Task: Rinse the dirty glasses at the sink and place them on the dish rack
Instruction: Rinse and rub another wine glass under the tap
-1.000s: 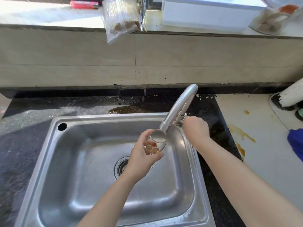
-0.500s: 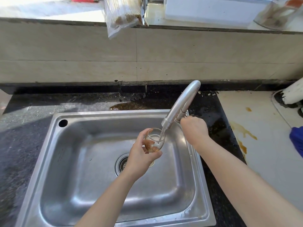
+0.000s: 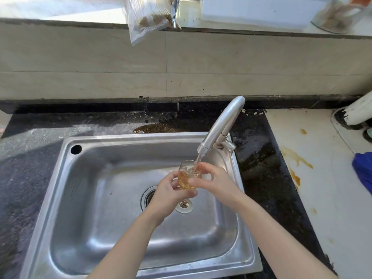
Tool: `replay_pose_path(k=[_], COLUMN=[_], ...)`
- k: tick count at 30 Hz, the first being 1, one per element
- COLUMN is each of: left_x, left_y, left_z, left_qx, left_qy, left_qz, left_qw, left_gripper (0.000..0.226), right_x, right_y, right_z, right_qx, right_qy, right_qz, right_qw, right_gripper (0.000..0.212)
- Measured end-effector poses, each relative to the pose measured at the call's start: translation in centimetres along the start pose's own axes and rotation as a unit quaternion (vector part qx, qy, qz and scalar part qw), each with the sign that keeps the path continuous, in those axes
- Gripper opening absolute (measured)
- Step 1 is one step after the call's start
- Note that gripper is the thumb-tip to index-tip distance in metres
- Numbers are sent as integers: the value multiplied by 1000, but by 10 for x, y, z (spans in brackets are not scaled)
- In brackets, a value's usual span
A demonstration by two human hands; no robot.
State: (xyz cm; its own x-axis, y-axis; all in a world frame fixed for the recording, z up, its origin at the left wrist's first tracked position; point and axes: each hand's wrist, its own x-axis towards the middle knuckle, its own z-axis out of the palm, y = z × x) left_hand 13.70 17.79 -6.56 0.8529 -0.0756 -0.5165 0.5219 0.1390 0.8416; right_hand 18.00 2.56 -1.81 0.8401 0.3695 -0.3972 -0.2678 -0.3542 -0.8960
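The biggest thing I have in front of me is the dark speckled countertop [image 3: 30, 178], stretching away left of and beyond my fingers, and set into it is the steel sink [image 3: 60, 208], whose basin lies directly beneath both hands. To the right of my fingers, well apart from them, runs a pale work surface [image 3: 326, 198] streaked with orange stains [image 3: 296, 160], with a blue cloth [image 3: 364, 172] at its far right edge. Above and beyond my fingers the faucet [image 3: 221, 125] arches from the sink's back right corner, its spout ending just above my fingertips. My left hand [image 3: 169, 194] comes in from below with its fingers [image 3: 172, 179] curled round the left side of the bowl of 1 stemmed glass [image 3: 187, 178]. My right hand [image 3: 218, 182] meets it from the other side, thumb [image 3: 192, 180] and fingertips pinching the bowl and rim on the right. So the 2 hands hold the glass between them, roughly upright, over the basin. The glass holds amber liquid at the level of my fingers. A thin stream of water [image 3: 198, 161] falls from the spout into the mouth of the glass, just above my right fingertips. Below my left fingers sits the drain [image 3: 148, 196], partly hidden by that hand, and the round foot of the glass [image 3: 184, 207] hangs just beside it, under my left palm.
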Motion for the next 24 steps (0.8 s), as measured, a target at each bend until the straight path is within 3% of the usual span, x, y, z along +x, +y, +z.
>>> replay_pose_path(k=[4,12,16,20,24], left_x=[4,5,8,2,2], left_y=[-3,-12,-11,-13,-5], left_z=[-3,-3,-2,-6,-10], left_qx=[-1,55,35,70,37], left_qy=[-18,2,-21,-58,-51], left_qz=[3,-13,-27,-59,-97], left_qw=[1000,998,999,994,993], left_gripper=[54,31,30,23,23], right_x=[5,9,14,13,22], right_y=[-4,2,6,7,8], right_z=[2,9,4,11,8], right_qx=[24,-59,16,-41,42], right_qy=[-2,29,44,-6,25], right_qz=[0,-1,-1,28,41], right_qw=[1000,998,999,999,998], right_gripper=[32,44,35,48,22])
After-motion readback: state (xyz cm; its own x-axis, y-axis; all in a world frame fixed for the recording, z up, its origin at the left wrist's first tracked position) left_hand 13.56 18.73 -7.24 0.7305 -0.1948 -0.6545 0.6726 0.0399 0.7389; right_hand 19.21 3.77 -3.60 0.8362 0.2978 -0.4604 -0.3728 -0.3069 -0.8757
